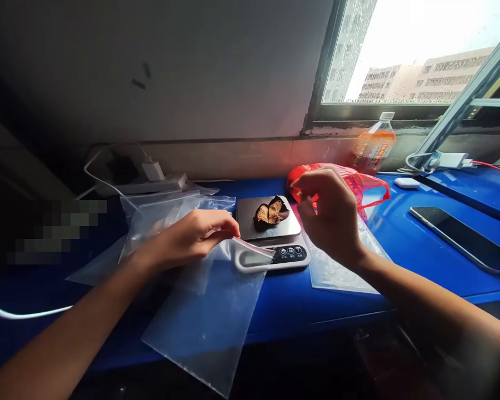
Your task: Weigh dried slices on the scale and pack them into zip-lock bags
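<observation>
From here I read M and T on the digital scale (289,229); my left hand (191,236) pinches a clear zip-lock bag (212,325) by its red-striped mouth, over the scale's front; the bag's long axis slants down-left, past the blue table's (283,311) edge; my right hand (331,216) curls loosely, thumb apart, near the dried brown husk (268,213).

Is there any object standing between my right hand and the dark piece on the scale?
Nothing visible stands between the right hand and the dark piece on the scale. The red bag lies farther back; the clear bag in the left hand overlaps only the scale's front part.
</observation>
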`<state>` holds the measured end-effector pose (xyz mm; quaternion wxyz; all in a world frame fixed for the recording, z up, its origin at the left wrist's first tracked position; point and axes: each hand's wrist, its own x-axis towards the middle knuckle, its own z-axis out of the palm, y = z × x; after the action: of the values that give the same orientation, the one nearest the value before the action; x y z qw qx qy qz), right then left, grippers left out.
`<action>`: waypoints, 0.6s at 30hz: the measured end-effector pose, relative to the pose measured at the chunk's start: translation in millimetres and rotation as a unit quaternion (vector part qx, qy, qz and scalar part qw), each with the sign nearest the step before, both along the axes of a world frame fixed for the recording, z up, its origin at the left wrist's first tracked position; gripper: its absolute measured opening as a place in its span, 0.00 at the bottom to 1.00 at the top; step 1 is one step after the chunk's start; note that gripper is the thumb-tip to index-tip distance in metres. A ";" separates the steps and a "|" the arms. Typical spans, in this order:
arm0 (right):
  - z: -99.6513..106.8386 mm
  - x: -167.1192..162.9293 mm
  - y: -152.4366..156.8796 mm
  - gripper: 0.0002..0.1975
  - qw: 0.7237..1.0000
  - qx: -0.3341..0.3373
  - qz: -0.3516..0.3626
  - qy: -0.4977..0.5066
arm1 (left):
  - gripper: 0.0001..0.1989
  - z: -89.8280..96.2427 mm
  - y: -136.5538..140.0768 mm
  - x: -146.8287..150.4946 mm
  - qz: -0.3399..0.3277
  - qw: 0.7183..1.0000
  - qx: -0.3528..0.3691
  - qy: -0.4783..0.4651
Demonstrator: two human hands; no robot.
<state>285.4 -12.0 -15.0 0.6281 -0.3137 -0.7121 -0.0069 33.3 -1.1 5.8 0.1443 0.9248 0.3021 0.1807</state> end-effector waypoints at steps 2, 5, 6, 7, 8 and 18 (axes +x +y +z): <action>-1.6 -5.6 -8.4 0.17 0.999 0.001 0.013 -0.042 | 0.06 -2.4 -0.4 3.6 -0.002 0.999 0.042 0.013; -5.8 -15.8 -19.7 0.17 0.995 -0.016 0.052 -0.089 | 0.07 -5.7 -3.4 8.1 -0.023 0.992 0.123 0.010; -7.5 -18.4 -22.4 0.17 0.993 -0.023 0.063 -0.097 | 0.07 -6.8 -5.0 9.4 -0.035 0.988 0.150 0.003; -9.1 -20.6 -24.5 0.16 0.992 -0.029 0.071 -0.101 | 0.06 -7.8 -6.8 10.6 -0.049 0.983 0.176 -0.010; -10.3 -22.2 -26.0 0.16 0.991 -0.034 0.076 -0.103 | 0.06 -8.5 -8.8 11.8 -0.061 0.977 0.200 -0.025; 1.9 -16.7 -19.7 0.07 0.883 -0.361 0.291 -0.069 | 0.08 -8.5 -16.8 15.3 -0.059 0.951 0.283 -0.107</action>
<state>268.7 -31.6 -13.1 0.3946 -0.2967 -0.7658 0.4122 48.6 -18.0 -2.7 -0.0812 0.9193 0.1661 0.3475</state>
